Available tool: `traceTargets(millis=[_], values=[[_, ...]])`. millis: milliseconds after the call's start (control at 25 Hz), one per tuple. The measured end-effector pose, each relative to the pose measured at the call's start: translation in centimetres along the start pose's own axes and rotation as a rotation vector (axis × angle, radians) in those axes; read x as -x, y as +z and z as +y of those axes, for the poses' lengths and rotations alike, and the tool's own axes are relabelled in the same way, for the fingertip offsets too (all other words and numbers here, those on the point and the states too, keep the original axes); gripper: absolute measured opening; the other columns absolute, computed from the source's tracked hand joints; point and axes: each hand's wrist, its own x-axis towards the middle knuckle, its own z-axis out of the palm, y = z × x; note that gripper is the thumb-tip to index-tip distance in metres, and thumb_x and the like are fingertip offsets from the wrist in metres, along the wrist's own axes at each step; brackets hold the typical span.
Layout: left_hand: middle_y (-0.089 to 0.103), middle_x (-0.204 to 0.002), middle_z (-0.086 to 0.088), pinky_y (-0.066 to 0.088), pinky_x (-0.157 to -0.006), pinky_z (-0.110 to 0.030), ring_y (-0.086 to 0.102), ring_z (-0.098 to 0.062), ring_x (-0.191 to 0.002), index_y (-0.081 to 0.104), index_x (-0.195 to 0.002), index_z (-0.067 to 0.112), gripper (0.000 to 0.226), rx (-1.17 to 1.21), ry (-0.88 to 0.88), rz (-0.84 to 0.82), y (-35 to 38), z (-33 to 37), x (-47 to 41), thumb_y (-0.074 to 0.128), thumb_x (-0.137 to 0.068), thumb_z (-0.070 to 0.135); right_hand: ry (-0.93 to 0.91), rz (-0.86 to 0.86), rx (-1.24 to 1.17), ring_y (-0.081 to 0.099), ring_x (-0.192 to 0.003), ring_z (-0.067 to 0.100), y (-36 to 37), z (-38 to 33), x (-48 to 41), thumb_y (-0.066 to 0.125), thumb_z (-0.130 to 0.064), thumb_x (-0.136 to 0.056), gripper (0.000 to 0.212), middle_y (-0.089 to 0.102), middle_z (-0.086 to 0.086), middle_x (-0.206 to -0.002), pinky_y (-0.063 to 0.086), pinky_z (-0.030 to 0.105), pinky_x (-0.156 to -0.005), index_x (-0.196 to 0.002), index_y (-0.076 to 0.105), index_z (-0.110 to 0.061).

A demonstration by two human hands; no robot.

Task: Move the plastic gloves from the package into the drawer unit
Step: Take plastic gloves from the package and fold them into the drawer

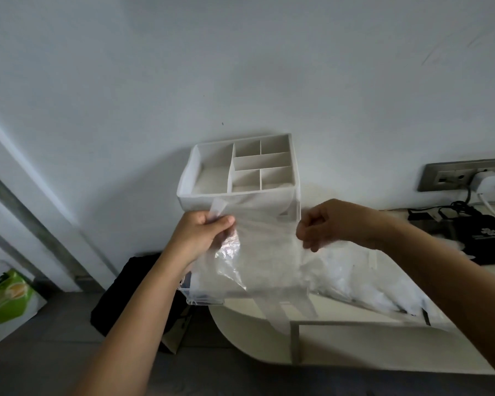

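1. Glove (266, 252), head view: thin clear plastic, held up in the air between my two hands, stretched flat. It hangs in front of the drawer unit (189, 195) and covers the unit's front face. Its finger strips dangle down past the table (355, 345) edge.
2. Left hand (200, 238): fingers curled, thumb on top, pinching the glove's upper left corner. A small flap of plastic sticks up above the thumb.
3. Right hand (335, 224): fingers curled, tips pinching the glove's right edge. Both hands are level with each other, apart by the glove's width.
4. Drawer unit: white, stands on the table against the wall (240, 67). Top is open: one long compartment on the left, five smaller ones on the right. Whether its drawers are open or shut I cannot tell; the glove blurs them.
5. Package (352, 284): crumpled clear bag with white contents, lying on the table under my right forearm, just right of the glove.
6. Surroundings: black pouch (483, 238) at the table's far right, socket panel (455, 174) with a white charger (487, 180) above it. On the floor, a black bag (132, 287) beside the table and a green box (6, 298) at far left.
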Motion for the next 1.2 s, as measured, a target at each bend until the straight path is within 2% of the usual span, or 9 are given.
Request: traceTargets(millis=[120, 200, 320, 440, 600, 760, 920, 1080, 1200], values=[[0.069, -0.057, -0.002, 0.050, -0.044, -0.020, 0.063, -0.011, -0.047, 0.067, -0.077, 0.004, 0.014, -0.005, -0.076, 0.081, -0.3, -1.2, -0.8, 0.063, -0.089, 0.008, -0.027, 0.322, 0.118, 0.062, -0.061, 0.012, 0.8, 0.4, -0.9, 0.069, -0.018, -0.083, 0.010, 0.069, 0.001, -0.070, 0.051, 0.025, -0.064, -0.086, 0.070, -0.008], [0.068, -0.054, -0.004, 0.050, -0.043, -0.021, 0.064, -0.014, -0.045, 0.066, -0.074, 0.002, 0.016, -0.072, -0.103, 0.137, -0.3, -2.1, -1.2, 0.064, -0.089, 0.008, -0.066, 0.554, 0.315, 0.061, -0.070, 0.013, 2.0, 0.2, -0.9, 0.070, -0.025, -0.083, 0.017, 0.067, -0.001, -0.077, 0.049, 0.028, -0.067, -0.091, 0.066, -0.011], [0.068, -0.058, -0.012, 0.052, -0.052, -0.027, 0.065, -0.020, -0.051, 0.066, -0.070, -0.004, 0.027, -0.360, -0.086, 0.202, -0.2, -3.3, -1.7, 0.063, -0.090, 0.015, -0.395, 0.847, 0.565, 0.055, -0.085, 0.018, 6.3, -0.6, 0.5, 0.068, -0.015, -0.082, 0.018, 0.061, 0.002, -0.094, 0.045, 0.027, -0.072, -0.100, 0.062, -0.014], [0.063, -0.062, -0.011, 0.036, -0.063, -0.029, 0.059, -0.023, -0.063, 0.063, -0.063, -0.005, 0.040, -0.705, -0.047, 0.233, -0.1, -3.6, -1.7, 0.052, -0.092, 0.021, -0.511, 0.542, 0.422, 0.056, -0.092, 0.009, 11.2, -1.6, 0.9, 0.054, -0.001, -0.089, 0.033, 0.062, 0.000, -0.110, 0.043, 0.013, -0.078, -0.118, 0.060, -0.016], [0.063, -0.067, -0.013, 0.035, -0.061, -0.028, 0.059, -0.028, -0.069, 0.056, -0.063, -0.001, 0.036, -0.732, 0.000, 0.265, 0.1, -4.1, -1.2, 0.052, -0.094, 0.018, -0.238, 0.145, 0.494, 0.039, -0.133, 0.015, 12.3, -1.6, -2.8, 0.038, -0.001, -0.093, 0.050, 0.044, 0.002, -0.145, 0.027, 0.020, -0.107, -0.140, 0.043, -0.015], [0.064, -0.065, -0.006, 0.044, -0.051, -0.018, 0.062, -0.015, -0.057, 0.053, -0.067, 0.010, 0.028, -0.694, 0.028, 0.254, 0.3, -4.3, -1.0, 0.052, -0.094, 0.013, -0.061, -0.012, 0.648, 0.045, -0.127, 0.024, 11.0, -0.9, -6.3, 0.037, -0.003, -0.094, 0.041, 0.050, 0.011, -0.138, 0.033, 0.028, -0.107, -0.132, 0.052, -0.006], [0.067, -0.101, -0.012, 0.048, -0.079, -0.031, 0.063, -0.026, -0.093, 0.062, -0.097, 0.004, 0.011, -0.952, 0.092, 0.271, 0.4, -3.2, -0.4, 0.058, -0.092, 0.013, -0.064, -0.071, 0.775, 0.049, -0.121, 0.026, 11.1, -0.3, -7.7, 0.043, -0.010, -0.095, 0.036, 0.053, 0.011, -0.133, 0.038, 0.032, -0.103, -0.129, 0.054, -0.007], [0.065, -0.109, -0.005, 0.046, -0.080, -0.025, 0.061, -0.020, -0.100, 0.058, -0.113, 0.009, 0.022, -1.075, 0.320, 0.404, 0.8, -1.2, 1.7, 0.059, -0.092, 0.010, -0.120, -0.114, 0.864, 0.026, -0.140, 0.025, 11.0, -0.1, -7.4, 0.049, -0.033, -0.096, 0.058, 0.028, 0.010, -0.152, 0.023, 0.034, -0.113, -0.146, 0.032, -0.009], [0.067, -0.103, 0.000, 0.046, -0.079, -0.020, 0.063, -0.014, -0.094, 0.064, -0.107, 0.011, 0.015, -0.922, 0.320, 0.220, 2.4, -1.0, 2.3, 0.058, -0.092, 0.013, -0.156, -0.121, 0.877, 0.026, -0.140, 0.026, 11.1, 0.5, -7.8, 0.056, -0.042, -0.091, 0.069, 0.026, 0.008, -0.153, 0.023, 0.036, -0.114, -0.147, 0.029, -0.013]])
